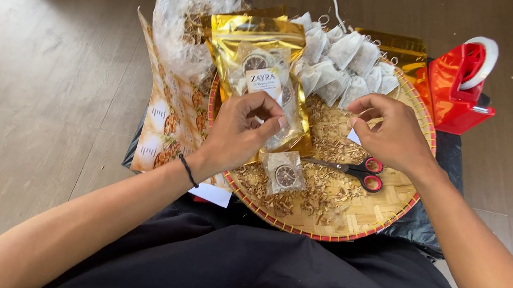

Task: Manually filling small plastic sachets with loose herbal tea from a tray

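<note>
My left hand [242, 129] rests on the lower edge of a gold foil pouch [260, 65] with a clear window showing dried citrus slices, thumb and fingers pinching its front. My right hand [390, 132] hovers over a round woven tray [359, 220], fingers curled on a small white slip [354, 137]. A small clear packet [282, 172] with one dried slice lies on the tray below the pouch. Scissors [358, 172] with red-and-black handles lie under my right hand. Dried herb bits cover the tray.
A heap of white tea bags [340, 62] sits at the tray's far side. A clear plastic bag [187, 16] and printed sheets [164, 119] lie left. A red tape dispenser [459, 85] stands right. Another gold pouch [398, 47] lies behind. Wooden floor all around.
</note>
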